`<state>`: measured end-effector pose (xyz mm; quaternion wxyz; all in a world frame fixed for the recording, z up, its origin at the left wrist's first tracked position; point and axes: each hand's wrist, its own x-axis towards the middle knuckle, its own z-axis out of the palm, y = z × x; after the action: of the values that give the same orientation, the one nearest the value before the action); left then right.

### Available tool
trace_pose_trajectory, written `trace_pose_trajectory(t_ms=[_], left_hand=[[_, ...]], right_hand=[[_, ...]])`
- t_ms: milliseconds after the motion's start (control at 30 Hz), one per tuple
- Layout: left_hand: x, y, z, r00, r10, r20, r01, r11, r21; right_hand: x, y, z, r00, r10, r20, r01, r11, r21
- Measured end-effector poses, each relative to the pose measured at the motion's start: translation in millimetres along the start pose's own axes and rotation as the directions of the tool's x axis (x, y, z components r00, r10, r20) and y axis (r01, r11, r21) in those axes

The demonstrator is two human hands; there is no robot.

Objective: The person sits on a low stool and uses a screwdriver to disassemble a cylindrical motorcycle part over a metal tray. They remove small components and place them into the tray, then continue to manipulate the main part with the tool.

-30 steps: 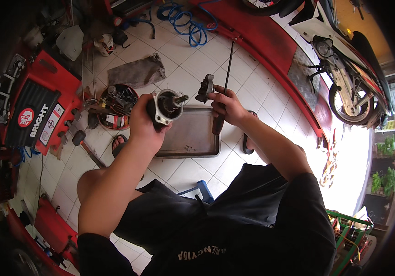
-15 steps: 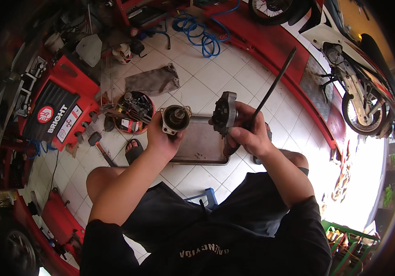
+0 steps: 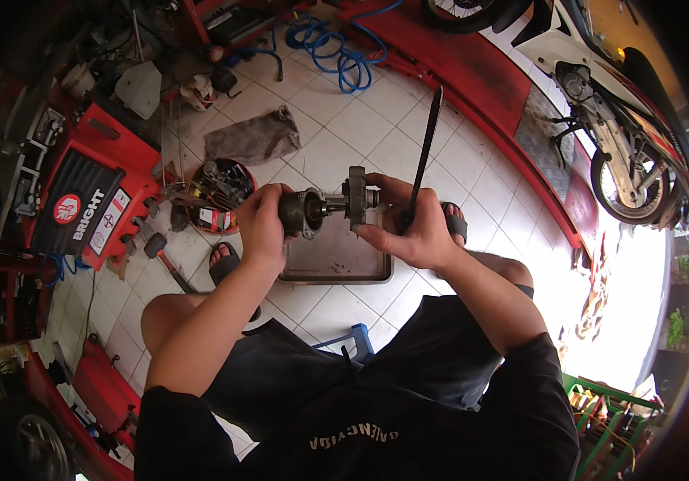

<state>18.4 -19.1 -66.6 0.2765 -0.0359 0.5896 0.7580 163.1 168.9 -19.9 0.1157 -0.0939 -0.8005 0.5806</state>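
My left hand [image 3: 259, 224] is wrapped round a dark cylindrical metal housing [image 3: 291, 212] with a pale flange, lying sideways and facing right. A shiny shaft [image 3: 334, 207] bridges the narrow gap between it and a grey metal end cover [image 3: 356, 199]. Fingers and thumb of my right hand [image 3: 420, 234] grip that cover by its edge and back. The same hand also keeps hold of a long dark screwdriver [image 3: 429, 140], blade pointing up and away; its handle is mostly hidden in the palm. Both parts hang above a shallow metal tray [image 3: 336, 280] on the floor.
Left of the tray stands a round red tub [image 3: 224, 196] of tools and parts. A hammer [image 3: 169, 263] lies near my left foot, by a red machine [image 3: 92, 176]. Beyond are a grey cloth [image 3: 254, 136] and blue hose [image 3: 344, 60]. A motorcycle [image 3: 609, 120] stands right.
My hands have brought the housing and cover close together. The housing has turned from facing up to facing right, and the screwdriver has swung more upright.
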Motion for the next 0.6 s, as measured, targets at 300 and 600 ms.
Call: trace_pose_trajectory(t_ms=[300, 600], left_hand=[[-3, 5, -4, 1.0, -0.004, -0.022, 0.003, 1.0, -0.029], [-3, -7, -9, 0.997, 0.076, -0.005, -0.076, 0.995, 0.066]], right_hand=[[-1, -4, 5, 0.997, 0.001, 0.083, 0.005, 0.998, -0.065], [-3, -8, 13, 0.992, 0.071, 0.102, -0.057, 0.99, -0.132]])
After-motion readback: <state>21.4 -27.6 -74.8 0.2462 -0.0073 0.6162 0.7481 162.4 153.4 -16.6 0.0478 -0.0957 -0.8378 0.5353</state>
